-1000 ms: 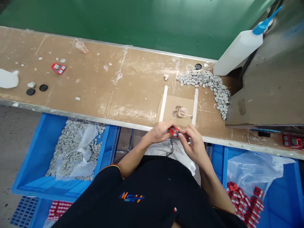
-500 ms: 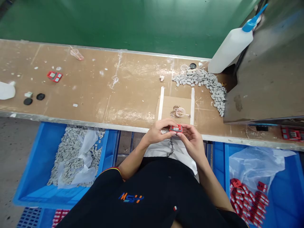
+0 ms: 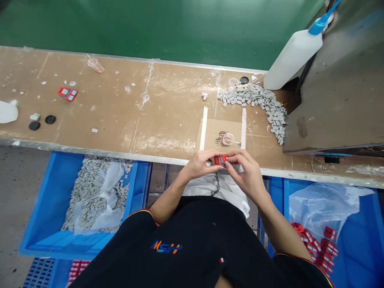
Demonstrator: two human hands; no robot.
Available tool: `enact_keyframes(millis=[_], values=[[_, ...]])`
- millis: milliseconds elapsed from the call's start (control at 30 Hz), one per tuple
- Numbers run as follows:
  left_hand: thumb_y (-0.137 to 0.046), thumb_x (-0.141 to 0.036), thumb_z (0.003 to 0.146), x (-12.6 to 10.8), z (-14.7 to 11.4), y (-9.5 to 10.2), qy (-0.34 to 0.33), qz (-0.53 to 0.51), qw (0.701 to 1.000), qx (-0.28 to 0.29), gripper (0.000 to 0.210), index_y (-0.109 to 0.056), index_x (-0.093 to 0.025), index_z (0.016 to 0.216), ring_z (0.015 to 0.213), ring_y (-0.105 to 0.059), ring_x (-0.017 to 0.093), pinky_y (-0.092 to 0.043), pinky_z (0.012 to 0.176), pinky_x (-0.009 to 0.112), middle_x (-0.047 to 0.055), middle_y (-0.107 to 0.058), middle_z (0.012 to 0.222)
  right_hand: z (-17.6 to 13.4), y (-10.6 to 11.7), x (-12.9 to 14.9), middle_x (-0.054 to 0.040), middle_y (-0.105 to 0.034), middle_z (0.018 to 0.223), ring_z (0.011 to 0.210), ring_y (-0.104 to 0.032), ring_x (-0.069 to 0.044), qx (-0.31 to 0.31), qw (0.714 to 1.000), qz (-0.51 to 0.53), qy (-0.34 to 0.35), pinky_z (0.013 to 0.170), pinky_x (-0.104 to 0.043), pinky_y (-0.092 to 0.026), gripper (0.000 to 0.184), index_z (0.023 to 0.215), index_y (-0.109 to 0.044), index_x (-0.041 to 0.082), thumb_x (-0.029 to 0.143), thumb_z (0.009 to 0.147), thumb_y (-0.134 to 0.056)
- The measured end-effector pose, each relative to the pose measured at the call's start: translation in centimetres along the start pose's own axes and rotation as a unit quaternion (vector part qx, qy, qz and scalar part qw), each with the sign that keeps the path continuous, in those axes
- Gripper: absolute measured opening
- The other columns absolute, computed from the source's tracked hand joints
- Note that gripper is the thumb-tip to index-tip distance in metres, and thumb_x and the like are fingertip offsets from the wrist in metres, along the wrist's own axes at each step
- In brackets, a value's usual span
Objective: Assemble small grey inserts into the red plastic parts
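Note:
Both my hands meet at the near edge of the brown workbench (image 3: 126, 116). My left hand (image 3: 201, 163) and my right hand (image 3: 245, 173) pinch a small red plastic part (image 3: 220, 160) between their fingertips; a grey insert shows in its top. Just beyond them lies a cardboard pad (image 3: 223, 134) framed by two white strips, with a small clear cup (image 3: 228, 139) and a stick on it. A heap of small grey blocks (image 3: 261, 104) lies farther back to the right.
A white squeeze bottle (image 3: 292, 52) with a blue nozzle leans at the back right beside a dark metal housing (image 3: 342, 80). Below the bench, a blue bin of grey blocks (image 3: 90, 192) sits left and a blue bin of red parts (image 3: 318, 244) right. Another red part (image 3: 67, 93) lies far left.
The red part has been turned between my fingertips, from showing its flat top to a more edge-on pose. My right fingers have closed over it. The view shifted slightly.

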State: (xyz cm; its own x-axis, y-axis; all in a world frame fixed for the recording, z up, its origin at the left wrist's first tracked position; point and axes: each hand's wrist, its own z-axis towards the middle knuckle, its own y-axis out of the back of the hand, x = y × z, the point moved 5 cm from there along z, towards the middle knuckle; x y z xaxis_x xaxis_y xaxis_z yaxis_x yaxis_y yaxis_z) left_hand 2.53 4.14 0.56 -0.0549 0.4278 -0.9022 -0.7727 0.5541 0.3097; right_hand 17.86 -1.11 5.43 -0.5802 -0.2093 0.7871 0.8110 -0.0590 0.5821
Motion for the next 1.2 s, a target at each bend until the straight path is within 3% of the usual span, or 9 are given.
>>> enact_keyframes(millis=[167, 333, 700, 1000, 1100, 1200], values=[[-0.069, -0.04, 0.091, -0.2, 0.0, 0.0, -0.028, 0.038, 0.999, 0.003, 0.037, -0.069, -0.013, 0.118, 0.071, -0.063, 0.015, -0.055, 0.068, 0.027, 0.007, -0.072, 0.087, 0.1, -0.4, -0.6, -0.0065, -0.068, 0.092, 0.085, -0.067, -0.02, 0.037, 0.999, -0.005, 0.009, 0.074, -0.034, -0.054, 0.008, 0.084, -0.061, 0.023, 0.021, 0.092, -0.059], [-0.065, -0.041, 0.094, -0.2, -0.1, 0.1, -0.04, 0.056, 0.998, 0.001, 0.036, -0.068, -0.013, 0.117, 0.07, -0.061, 0.014, -0.054, 0.069, 0.027, 0.006, -0.07, 0.085, 0.2, -0.6, -1.2, -0.0048, -0.064, 0.083, 0.077, -0.063, -0.019, 0.032, 0.999, 0.006, 0.003, 0.069, -0.032, -0.051, 0.011, 0.083, -0.061, 0.022, 0.023, 0.094, -0.059], [-0.069, -0.032, 0.092, -0.7, 0.0, 0.0, -0.052, 0.037, 0.998, 0.007, 0.033, -0.067, -0.013, 0.119, 0.077, -0.065, 0.016, -0.056, 0.072, 0.029, 0.008, -0.071, 0.092, -0.2, -0.2, -1.5, -0.0081, -0.07, 0.103, 0.095, -0.068, -0.022, 0.064, 0.997, 0.038, 0.0, 0.08, -0.036, -0.054, 0.007, 0.093, -0.064, 0.022, 0.026, 0.096, -0.058], [-0.067, -0.028, 0.092, -0.7, 0.0, 0.0, -0.062, 0.027, 0.998, 0.021, 0.03, -0.068, -0.015, 0.119, 0.08, -0.064, 0.016, -0.056, 0.072, 0.03, 0.008, -0.07, 0.093, -0.4, -1.1, -1.6, -0.0074, -0.064, 0.088, 0.083, -0.064, -0.022, 0.081, 0.996, -0.027, -0.003, 0.073, -0.036, -0.051, 0.017, 0.08, -0.053, 0.023, 0.024, 0.097, -0.052], [-0.069, -0.024, 0.089, -0.5, -0.1, 0.1, -0.02, -0.021, 1.0, 0.005, 0.028, -0.069, -0.017, 0.116, 0.083, -0.067, 0.016, -0.057, 0.076, 0.03, 0.007, -0.071, 0.095, -0.4, -1.0, -1.2, -0.0077, -0.065, 0.092, 0.09, -0.066, -0.023, 0.063, 0.998, 0.016, -0.007, 0.078, -0.037, -0.055, 0.012, 0.087, -0.057, 0.023, 0.027, 0.098, -0.053], [-0.07, -0.024, 0.087, -0.1, -0.3, 0.2, 0.025, -0.143, 0.989, -0.027, 0.028, -0.067, -0.017, 0.114, 0.093, -0.07, 0.017, -0.059, 0.082, 0.029, 0.01, -0.071, 0.107, -0.9, -1.2, -0.9, -0.0095, -0.065, 0.108, 0.1, -0.067, -0.024, 0.009, 0.994, 0.102, -0.022, 0.085, -0.04, -0.058, 0.015, 0.108, -0.06, 0.024, 0.034, 0.097, -0.059]])
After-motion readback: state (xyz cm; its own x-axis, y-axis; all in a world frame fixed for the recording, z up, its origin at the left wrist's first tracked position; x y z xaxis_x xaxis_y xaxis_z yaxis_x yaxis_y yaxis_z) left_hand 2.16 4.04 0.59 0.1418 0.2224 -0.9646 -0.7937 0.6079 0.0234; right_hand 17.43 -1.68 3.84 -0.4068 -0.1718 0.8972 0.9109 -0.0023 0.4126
